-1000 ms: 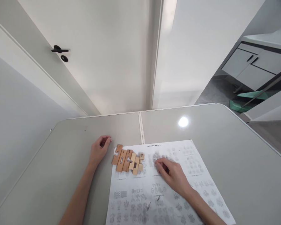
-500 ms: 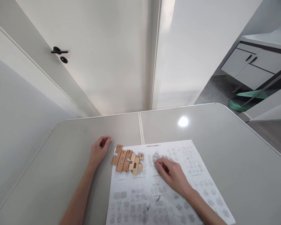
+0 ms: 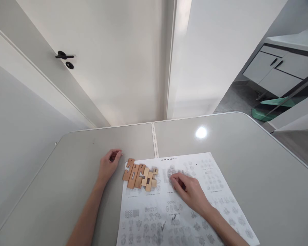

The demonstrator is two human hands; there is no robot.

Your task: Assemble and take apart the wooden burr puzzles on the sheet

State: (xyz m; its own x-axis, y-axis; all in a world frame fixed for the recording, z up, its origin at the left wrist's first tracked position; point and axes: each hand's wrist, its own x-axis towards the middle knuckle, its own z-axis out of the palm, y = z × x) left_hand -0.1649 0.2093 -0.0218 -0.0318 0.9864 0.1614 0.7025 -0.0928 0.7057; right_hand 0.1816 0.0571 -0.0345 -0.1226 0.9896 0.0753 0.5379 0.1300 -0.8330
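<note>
My left hand (image 3: 110,162) rests on the table to the left of the paper, fingers curled in towards the thumb, with nothing visible in them. Just right of it lie notched wooden puzzle pieces. Three flat brown ones are marked 1 (image 3: 130,164), 2 (image 3: 135,167) and 3 (image 3: 141,167). Beside these sits a group of paler interlocking wooden pieces (image 3: 149,184), one also marked 3. They lie on the upper left of a printed sheet (image 3: 195,201). My right hand (image 3: 187,188) rests on this sheet, its fingers closed and nothing showing in them.
The grey table (image 3: 246,150) has a pale seam (image 3: 154,140) running from its far edge to the sheet. Behind it are a white door with a black handle (image 3: 64,55) and a white panel. At far right stand a white cabinet (image 3: 279,68) and a green object (image 3: 260,115).
</note>
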